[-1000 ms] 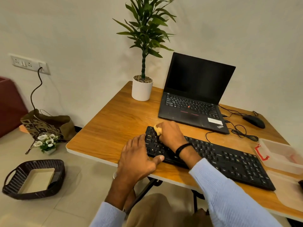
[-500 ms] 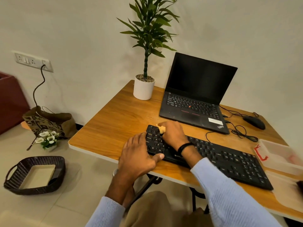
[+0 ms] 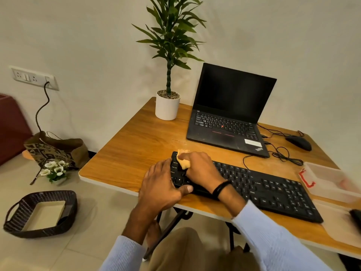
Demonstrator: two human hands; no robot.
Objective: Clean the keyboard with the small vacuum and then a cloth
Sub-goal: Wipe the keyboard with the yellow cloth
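Wood-grain desk [image 3: 136, 145] fills the middle of the view. Along its near edge lies the black keyboard [image 3: 263, 188], set aslant and running toward the near right corner. The left hand [image 3: 162, 184] rests flat at the keyboard's left end, fingers straight and thumb against the front rim. It looks like a brace, so the board does not slide under the rubbing. The right hand [image 3: 201, 169] is closed round a small orange-tan cloth [image 3: 183, 160], bunched so that only a wad shows past the knuckles, and presses it on the keys at the keyboard's far left corner. Bunching it small probably helps it reach between keys. With the cloth in use, I judge the vacuum stage done and the wiping begun at the left end; the long run of keys to the right looks not yet wiped.

A dark thing [image 3: 356, 218] at the desk's right edge is cut off by the frame — possibly the vacuum, but I cannot tell. Farther along that edge a clear plastic container [image 3: 330, 178] with a red clip sits just beside the keyboard's far right end, the one object close to the wiping path. Beyond, a black cable [image 3: 281, 153] loops between keyboard and open laptop [image 3: 226, 122], whose screen is dark. A mouse [image 3: 298, 142] lies near the far right corner and a white-potted plant [image 3: 167, 106] at the far left corner — both well apart from the hands.

Off the desk to the left, the floor holds a woven basket [image 3: 39, 214], a paper bag [image 3: 56, 151] and small white flowers [image 3: 53, 170].
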